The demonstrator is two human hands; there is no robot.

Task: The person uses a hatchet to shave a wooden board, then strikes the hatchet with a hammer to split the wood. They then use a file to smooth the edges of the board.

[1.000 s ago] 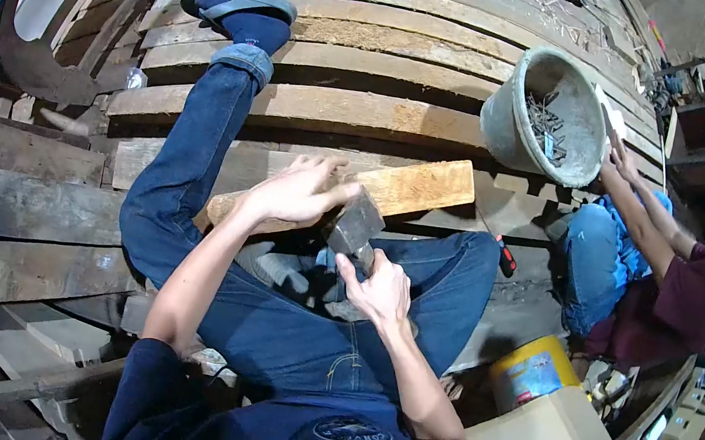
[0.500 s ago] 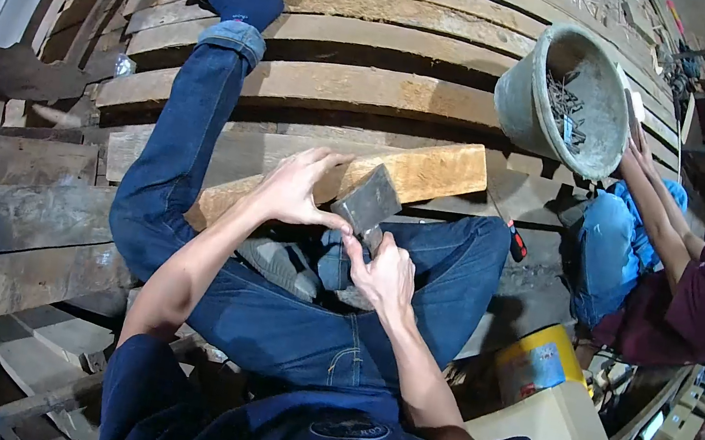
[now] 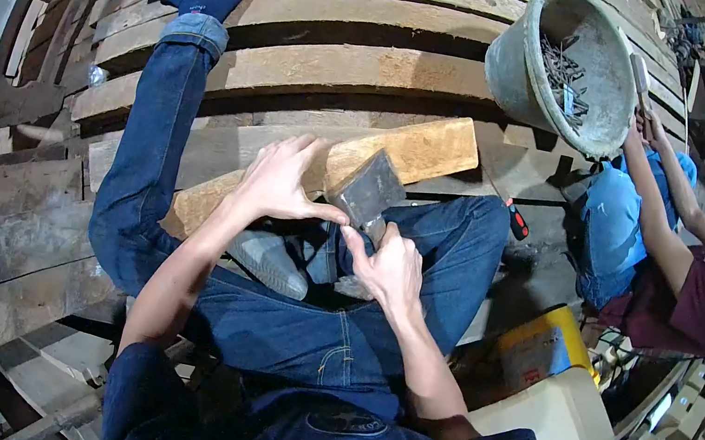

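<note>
My right hand (image 3: 389, 264) is closed around the short shaft of a tool with a square, dark grey metal head (image 3: 367, 190). The head is tilted in front of a pale wooden block (image 3: 421, 150), which lies slantwise across the boards by my folded legs. My left hand (image 3: 278, 179) is over the block's middle, fingers spread. Its thumb stretches to the lower left edge of the metal head; whether it touches is hard to tell. Part of the block is hidden behind my left hand and forearm.
A grey bucket (image 3: 508, 68) of nails stands at the upper right. Beside it sits another person (image 3: 674, 296), hands holding a pale-headed tool (image 3: 640, 73). A red-and-black handle (image 3: 517, 221) lies near my knee. Yellow (image 3: 581, 340) and cream containers (image 3: 554, 416) stand lower right.
The view has tilted slightly, so the legs, block and hands appear a little left. My two thumbs are slightly farther apart. The other person's pale tool shows more above the hands.
</note>
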